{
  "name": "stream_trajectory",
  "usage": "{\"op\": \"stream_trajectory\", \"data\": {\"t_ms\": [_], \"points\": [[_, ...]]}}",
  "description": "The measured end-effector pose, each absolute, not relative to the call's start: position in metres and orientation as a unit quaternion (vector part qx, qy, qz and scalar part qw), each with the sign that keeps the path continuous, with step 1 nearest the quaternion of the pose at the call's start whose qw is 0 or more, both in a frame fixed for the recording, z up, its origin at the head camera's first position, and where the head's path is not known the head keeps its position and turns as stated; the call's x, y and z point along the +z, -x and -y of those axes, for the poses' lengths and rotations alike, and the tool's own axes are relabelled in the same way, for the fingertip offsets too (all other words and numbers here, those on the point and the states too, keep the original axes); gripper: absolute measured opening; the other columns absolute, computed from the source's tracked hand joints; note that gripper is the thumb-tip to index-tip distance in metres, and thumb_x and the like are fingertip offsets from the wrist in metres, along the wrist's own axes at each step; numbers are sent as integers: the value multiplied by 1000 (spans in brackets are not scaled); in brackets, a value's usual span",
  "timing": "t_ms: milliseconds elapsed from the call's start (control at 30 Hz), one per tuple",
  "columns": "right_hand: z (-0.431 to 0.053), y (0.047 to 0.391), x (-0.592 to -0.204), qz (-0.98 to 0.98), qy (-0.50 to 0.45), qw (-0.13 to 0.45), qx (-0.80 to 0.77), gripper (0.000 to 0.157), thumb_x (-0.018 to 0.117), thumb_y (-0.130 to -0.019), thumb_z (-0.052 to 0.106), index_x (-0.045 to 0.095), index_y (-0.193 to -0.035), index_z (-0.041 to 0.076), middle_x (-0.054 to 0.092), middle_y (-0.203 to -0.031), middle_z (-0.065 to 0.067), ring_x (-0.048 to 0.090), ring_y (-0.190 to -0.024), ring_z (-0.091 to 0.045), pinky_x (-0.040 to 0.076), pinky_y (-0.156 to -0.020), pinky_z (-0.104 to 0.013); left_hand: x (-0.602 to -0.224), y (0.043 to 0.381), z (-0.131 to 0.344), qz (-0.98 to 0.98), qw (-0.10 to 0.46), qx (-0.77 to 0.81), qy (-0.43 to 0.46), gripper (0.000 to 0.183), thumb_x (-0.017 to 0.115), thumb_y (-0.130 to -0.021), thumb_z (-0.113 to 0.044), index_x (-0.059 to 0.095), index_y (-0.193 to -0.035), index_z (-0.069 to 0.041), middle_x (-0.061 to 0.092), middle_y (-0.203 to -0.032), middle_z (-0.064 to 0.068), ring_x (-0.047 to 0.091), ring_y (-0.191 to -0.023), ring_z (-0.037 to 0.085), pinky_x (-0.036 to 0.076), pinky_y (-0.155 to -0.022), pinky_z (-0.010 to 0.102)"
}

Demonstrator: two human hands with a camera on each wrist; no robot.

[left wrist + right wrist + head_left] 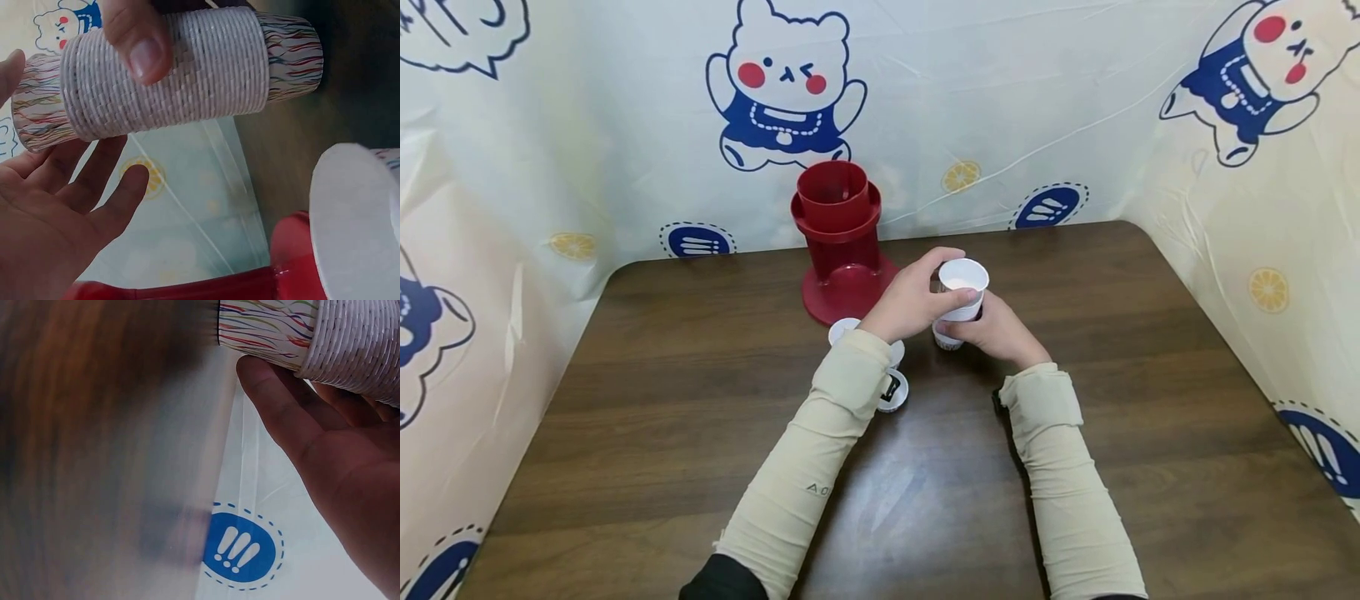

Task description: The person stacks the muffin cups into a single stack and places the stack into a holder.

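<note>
Both hands are on a tall stack of paper cups held over the table. White rims are packed along its middle, and cup walls with wavy coloured lines show at both ends. My left hand grips the top paper cup between thumb and fingers. Just below, my right hand holds the stack from the other side, its thumb across the rims. In the right wrist view its fingers lie along the striped lower end. Part of the stack is hidden behind the hands.
A red plastic stand with a round base and collared tube stands at the table's back edge. White paper cups sit beside my left forearm, partly covered by it. A printed curtain surrounds the brown table.
</note>
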State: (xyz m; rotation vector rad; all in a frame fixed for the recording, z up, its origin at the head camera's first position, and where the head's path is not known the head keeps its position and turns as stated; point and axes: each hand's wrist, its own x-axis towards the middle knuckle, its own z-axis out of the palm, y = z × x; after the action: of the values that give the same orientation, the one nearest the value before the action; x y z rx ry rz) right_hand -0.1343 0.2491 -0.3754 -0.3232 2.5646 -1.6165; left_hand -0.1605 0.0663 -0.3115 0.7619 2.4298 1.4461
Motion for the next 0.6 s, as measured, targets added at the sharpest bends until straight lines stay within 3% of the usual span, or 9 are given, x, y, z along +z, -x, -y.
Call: {"op": "stream_trajectory", "data": {"t_ms": [500,600], "points": [[-249,136,-376,-837,113,37,-535,62,79,-84,11,50,-136,-5,61,-121,-19,55,-109,-31,43,-99,-46,-331,161,-64,-839,143,464,-246,67,76,-91,-35,47,-150,-19,56,-139,2,54,-119,18,45,-100,36],[-250,136,-377,-844,104,40,-524,63,78,-85,11,49,-138,-6,60,-123,-22,55,-110,-33,43,-101,-48,-330,159,-62,-853,149,429,-256,74,74,-92,-36,40,-156,-21,47,-151,1,46,-132,17,39,-107,35]]}}
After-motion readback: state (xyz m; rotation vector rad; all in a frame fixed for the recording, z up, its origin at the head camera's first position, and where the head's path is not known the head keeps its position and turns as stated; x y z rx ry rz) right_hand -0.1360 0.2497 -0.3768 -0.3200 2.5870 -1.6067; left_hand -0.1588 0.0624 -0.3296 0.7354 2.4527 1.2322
